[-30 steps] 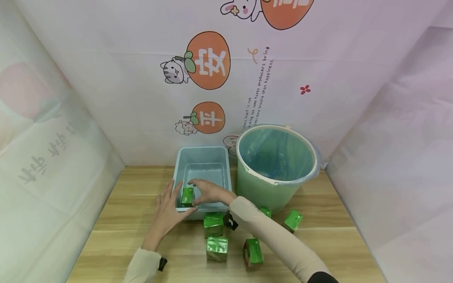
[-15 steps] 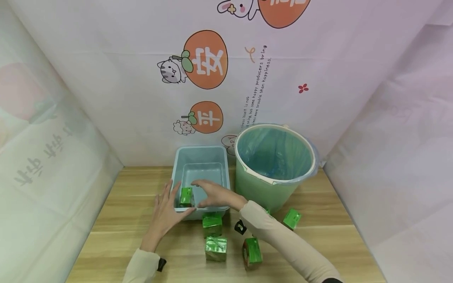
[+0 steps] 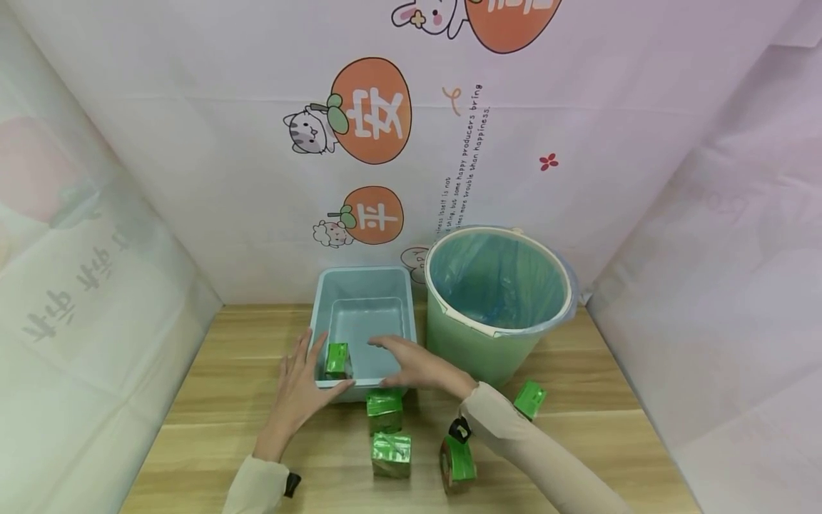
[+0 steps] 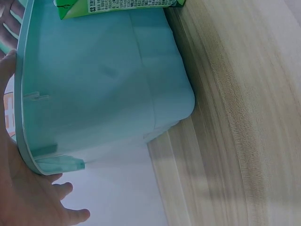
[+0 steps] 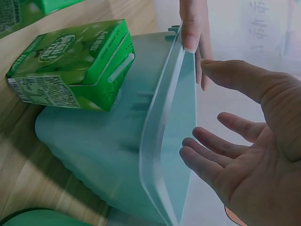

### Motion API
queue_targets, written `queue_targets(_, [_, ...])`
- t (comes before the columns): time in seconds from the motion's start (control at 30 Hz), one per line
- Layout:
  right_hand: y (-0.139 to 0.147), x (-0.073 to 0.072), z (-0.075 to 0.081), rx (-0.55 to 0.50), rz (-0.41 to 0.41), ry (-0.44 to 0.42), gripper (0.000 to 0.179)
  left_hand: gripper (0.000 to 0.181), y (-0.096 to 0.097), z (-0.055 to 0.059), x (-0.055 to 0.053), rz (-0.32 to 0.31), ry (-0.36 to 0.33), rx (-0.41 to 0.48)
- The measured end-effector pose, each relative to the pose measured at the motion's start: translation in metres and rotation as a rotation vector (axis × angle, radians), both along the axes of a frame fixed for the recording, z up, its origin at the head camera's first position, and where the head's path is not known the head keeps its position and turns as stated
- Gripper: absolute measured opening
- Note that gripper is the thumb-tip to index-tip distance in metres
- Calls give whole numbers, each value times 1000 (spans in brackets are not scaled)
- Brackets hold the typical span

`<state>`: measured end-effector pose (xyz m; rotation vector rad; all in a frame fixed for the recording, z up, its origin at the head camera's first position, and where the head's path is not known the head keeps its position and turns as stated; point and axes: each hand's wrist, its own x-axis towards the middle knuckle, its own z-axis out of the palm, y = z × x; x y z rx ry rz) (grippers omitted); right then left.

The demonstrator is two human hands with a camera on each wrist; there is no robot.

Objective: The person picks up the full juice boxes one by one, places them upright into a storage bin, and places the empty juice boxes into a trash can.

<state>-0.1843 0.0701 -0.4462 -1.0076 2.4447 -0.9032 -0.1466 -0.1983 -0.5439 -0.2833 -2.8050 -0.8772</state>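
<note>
A light blue plastic bin (image 3: 372, 285) stands against the back wall. One green drink carton (image 3: 337, 361) stands inside its front left corner. My left hand (image 3: 302, 392) rests on that corner, its thumb along the front rim and its fingers spread by the left side. Over the bin's front right part is my right hand (image 3: 417, 365), fingers apart and holding nothing; the right wrist view shows its bare palm (image 5: 268, 136). Just in front of the bin stands another green drink carton (image 3: 384, 412), with a straw on its side in the right wrist view.
More green drink cartons stand on the wooden table: one at front centre (image 3: 392, 455), one beneath the right wrist (image 3: 458, 462), one further right (image 3: 529, 398). A tall green bucket (image 3: 475, 350) with a bag liner is right of the bin. White printed cloth (image 3: 257, 178) encloses the table.
My right hand has drawn away from the carton in the bin, moving right towards the bin's front right rim. My left hand has stayed at the corner.
</note>
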Motion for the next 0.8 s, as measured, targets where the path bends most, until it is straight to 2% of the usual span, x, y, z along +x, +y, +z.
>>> queue_targets(0.47, [39, 22, -9, -64, -68, 72, 74, 111, 0, 2, 0, 7, -21, -3])
queue_targets(0.8, [69, 38, -19, -85, -142, 64, 73, 111, 2, 2, 2, -1, -18, -1])
